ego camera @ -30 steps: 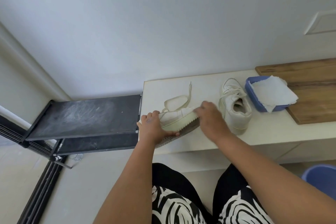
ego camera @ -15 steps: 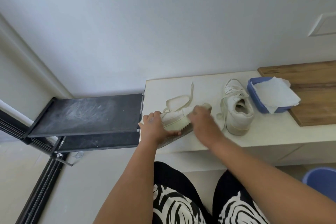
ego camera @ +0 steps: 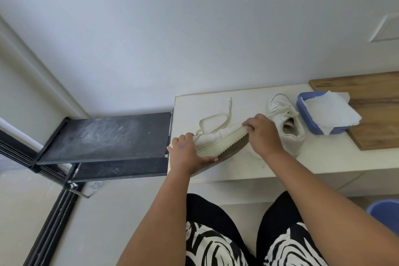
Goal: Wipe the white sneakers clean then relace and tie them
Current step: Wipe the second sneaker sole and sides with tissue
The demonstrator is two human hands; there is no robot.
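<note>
White low-top sneaker (ego camera: pixel 218 139) tipped on its side at white counter (ego camera: pixel 336 153) front edge, left hand (ego camera: pixel 186 153) gripping its heel, right hand (ego camera: pixel 262 133) fingers curled at its toe, loose lace (ego camera: pixel 216 119) behind, second white sneaker (ego camera: pixel 288 123) upright beside blue tray (ego camera: pixel 306 117) of paper, no readable branding

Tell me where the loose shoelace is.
The loose shoelace lies looped on the white counter, just behind the tilted sneaker, left of the second sneaker.
</note>
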